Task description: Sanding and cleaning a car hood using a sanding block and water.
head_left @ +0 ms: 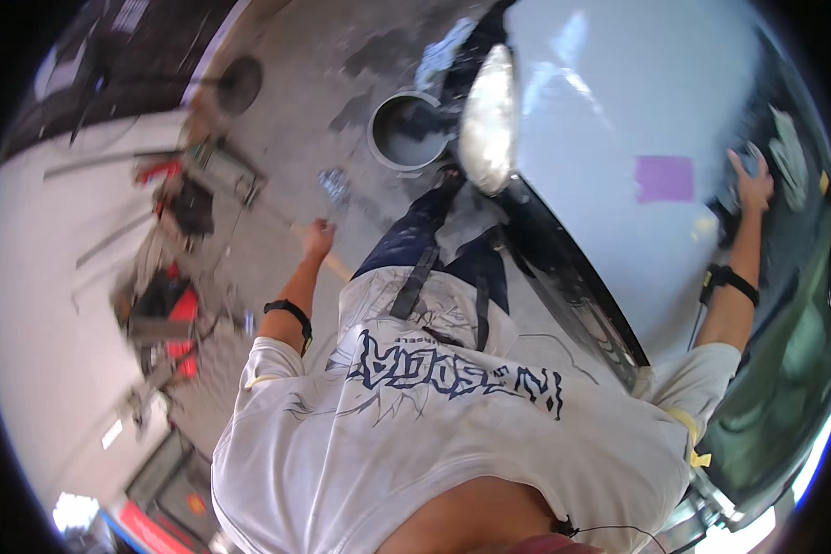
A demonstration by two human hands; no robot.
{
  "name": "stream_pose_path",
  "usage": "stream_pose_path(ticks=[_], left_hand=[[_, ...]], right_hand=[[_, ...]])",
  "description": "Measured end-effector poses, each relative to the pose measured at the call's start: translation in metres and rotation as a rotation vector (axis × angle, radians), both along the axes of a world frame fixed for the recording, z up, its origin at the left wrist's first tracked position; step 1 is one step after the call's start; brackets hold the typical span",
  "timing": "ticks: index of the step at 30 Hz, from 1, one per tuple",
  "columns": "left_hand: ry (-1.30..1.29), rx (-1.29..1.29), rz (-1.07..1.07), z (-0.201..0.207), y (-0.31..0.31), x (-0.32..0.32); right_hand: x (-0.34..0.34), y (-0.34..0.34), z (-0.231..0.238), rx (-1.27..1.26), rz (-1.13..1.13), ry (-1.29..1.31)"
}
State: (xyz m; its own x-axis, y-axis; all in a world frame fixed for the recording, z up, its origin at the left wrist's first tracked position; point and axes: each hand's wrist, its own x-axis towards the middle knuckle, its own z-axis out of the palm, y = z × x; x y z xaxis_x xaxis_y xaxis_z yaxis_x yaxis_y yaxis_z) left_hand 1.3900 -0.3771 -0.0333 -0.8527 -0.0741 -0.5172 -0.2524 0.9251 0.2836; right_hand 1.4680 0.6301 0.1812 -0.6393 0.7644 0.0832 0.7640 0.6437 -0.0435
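A car's pale blue-grey hood (609, 111) fills the right side of the head view. At its far right edge, near the windshield, my right hand (755, 187) rests with its fingers bent around a small blue-grey pad (749, 164); the pad is mostly covered by the fingers. A flat purple square sheet (664, 178) lies on the hood, left of that hand. Just beyond the hand is a crumpled pale cloth (788, 159). My left hand (319, 240) hangs over the floor on the left, fingers curled in, with nothing seen in them.
A round grey bucket (409, 132) stands on the floor by the car's headlight (488, 120). Light-blue cloth (445, 54) lies beyond it, and a crumpled silvery piece (334, 184) lies nearer. Tools and a red-and-black clutter (171, 314) line the left wall.
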Motion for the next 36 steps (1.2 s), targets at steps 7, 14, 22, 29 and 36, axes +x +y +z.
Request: stream_pose_path(ticks=[7,14,22,29,36], left_hand=[[-0.543,-0.136,0.307,0.002,-0.175,0.221],[-0.373,0.347,0.089,-0.026,-0.055,0.183],[-0.104,0.871,0.674,-0.03,0.01,0.028],[-0.155,0.885,0.944,-0.068,-0.068,0.091],[-0.372,0.444,1.026,-0.056,-0.141,0.238]], right_hand=[[0.008,0.042,0.012,-0.204,-0.064,0.384],[-0.028,-0.184,0.096,-0.313,-0.088,0.183],[-0.142,-0.392,0.086,0.014,1.055,0.076],[-0.326,-0.63,-0.066,-1.102,0.475,-0.007],[-0.332,-0.744,-0.407,-0.92,1.02,-0.448]])
